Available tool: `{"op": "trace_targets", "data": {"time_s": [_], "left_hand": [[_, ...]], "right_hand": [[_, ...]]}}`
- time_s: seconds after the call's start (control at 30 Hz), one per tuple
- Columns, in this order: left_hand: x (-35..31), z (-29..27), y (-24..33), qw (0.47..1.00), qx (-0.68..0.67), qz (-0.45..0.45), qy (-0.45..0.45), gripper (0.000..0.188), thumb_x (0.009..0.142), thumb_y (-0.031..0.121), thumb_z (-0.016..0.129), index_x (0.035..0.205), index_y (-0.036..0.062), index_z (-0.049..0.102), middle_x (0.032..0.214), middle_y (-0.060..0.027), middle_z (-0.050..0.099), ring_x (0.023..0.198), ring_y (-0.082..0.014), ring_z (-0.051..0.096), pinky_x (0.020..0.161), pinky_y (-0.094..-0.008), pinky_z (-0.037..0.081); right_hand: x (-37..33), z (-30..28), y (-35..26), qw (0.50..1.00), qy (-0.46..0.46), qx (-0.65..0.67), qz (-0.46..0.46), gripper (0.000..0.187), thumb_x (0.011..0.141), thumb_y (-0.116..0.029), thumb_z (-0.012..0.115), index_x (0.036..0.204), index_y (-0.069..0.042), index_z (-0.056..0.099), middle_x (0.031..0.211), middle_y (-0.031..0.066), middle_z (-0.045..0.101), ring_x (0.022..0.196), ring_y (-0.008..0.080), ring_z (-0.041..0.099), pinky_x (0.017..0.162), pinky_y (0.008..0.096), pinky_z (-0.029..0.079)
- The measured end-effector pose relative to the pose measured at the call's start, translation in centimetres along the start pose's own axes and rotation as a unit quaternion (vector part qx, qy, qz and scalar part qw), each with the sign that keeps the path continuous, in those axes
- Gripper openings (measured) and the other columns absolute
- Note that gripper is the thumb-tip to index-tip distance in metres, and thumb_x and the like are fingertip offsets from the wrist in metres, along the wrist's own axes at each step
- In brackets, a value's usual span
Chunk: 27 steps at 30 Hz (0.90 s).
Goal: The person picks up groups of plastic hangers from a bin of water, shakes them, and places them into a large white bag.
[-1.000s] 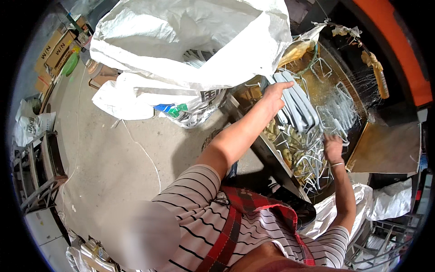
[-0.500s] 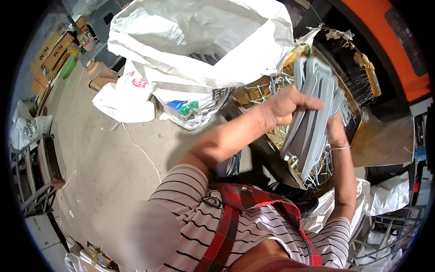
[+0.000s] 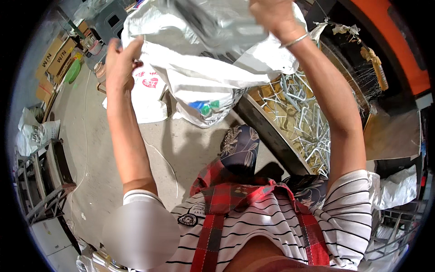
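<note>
My right hand [image 3: 274,17], with a band on its wrist, is up at the top edge over the mouth of a large white woven sack [image 3: 199,68]. It grips a bundle of long grey loop-shaped pieces [image 3: 204,22], smeared by motion and tilted over the sack. The upper part of this hand runs out of the picture. At the sack's left rim is my left hand [image 3: 121,65], thumb and forefinger apart, thumb tip against the white cloth. No grey piece is in it. Inside the sack, more dark grey pieces [image 3: 226,57] show partly.
A metal-edged bin [image 3: 267,131] of bent silvery wire pieces [image 3: 312,131] stands at the right. Beyond it are a brown board [image 3: 392,136] and an orange machine [image 3: 408,50]. A thin cord [image 3: 170,165] lies on the floor. A dark metal frame [image 3: 47,181] stands at the left.
The grey bundle has gone from above the wire bin to over the sack with my right hand. My left hand has let go of it and moved left to the sack's rim.
</note>
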<state>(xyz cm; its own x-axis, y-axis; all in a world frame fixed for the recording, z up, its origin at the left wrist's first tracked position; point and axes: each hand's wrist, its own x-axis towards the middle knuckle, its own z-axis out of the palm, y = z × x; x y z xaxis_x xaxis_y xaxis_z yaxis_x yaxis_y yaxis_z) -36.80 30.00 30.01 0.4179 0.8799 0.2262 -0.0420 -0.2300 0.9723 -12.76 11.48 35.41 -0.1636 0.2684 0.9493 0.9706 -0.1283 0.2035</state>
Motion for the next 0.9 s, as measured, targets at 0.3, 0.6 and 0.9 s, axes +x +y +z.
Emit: {"op": "trace_targets", "data": {"time_s": [0.3,0.6,0.9], "left_hand": [[-5.1,0.7,2.4,0.949,-0.268,-0.043,-0.162,0.028,0.074,0.001,0.048,0.101,-0.0058,0.053,0.089,-0.0108,0.061,0.072,-0.0151,0.061,0.066,-0.0255,0.051],[-3.8,2.0,0.6,0.968,-0.034,0.241,-0.058,0.033,0.078,-0.001,0.048,0.108,-0.0127,0.046,0.095,-0.0146,0.058,0.084,-0.0159,0.059,0.079,-0.0267,0.047],[-1.6,0.5,0.2,0.945,-0.249,0.058,-0.203,0.03,0.079,0.002,0.047,0.106,-0.0104,0.048,0.095,-0.019,0.059,0.082,-0.0221,0.062,0.071,-0.0323,0.053]], "right_hand": [[-8.2,5.2,-3.8,0.81,-0.573,0.078,0.095,0.02,0.068,-0.001,0.051,0.087,0.005,0.049,0.077,0.0213,0.06,0.076,0.0356,0.059,0.068,0.0412,0.047],[-22.7,14.5,-9.4,0.673,-0.673,0.15,0.268,0.029,0.068,-0.01,0.06,0.095,0.0,0.062,0.099,0.021,0.06,0.095,0.0326,0.059,0.081,0.0365,0.048],[-30.5,17.7,-10.8,0.647,-0.728,0.089,0.208,0.033,0.071,-0.015,0.059,0.099,0.003,0.06,0.115,0.0184,0.051,0.107,0.0328,0.049,0.086,0.0406,0.043]]}}
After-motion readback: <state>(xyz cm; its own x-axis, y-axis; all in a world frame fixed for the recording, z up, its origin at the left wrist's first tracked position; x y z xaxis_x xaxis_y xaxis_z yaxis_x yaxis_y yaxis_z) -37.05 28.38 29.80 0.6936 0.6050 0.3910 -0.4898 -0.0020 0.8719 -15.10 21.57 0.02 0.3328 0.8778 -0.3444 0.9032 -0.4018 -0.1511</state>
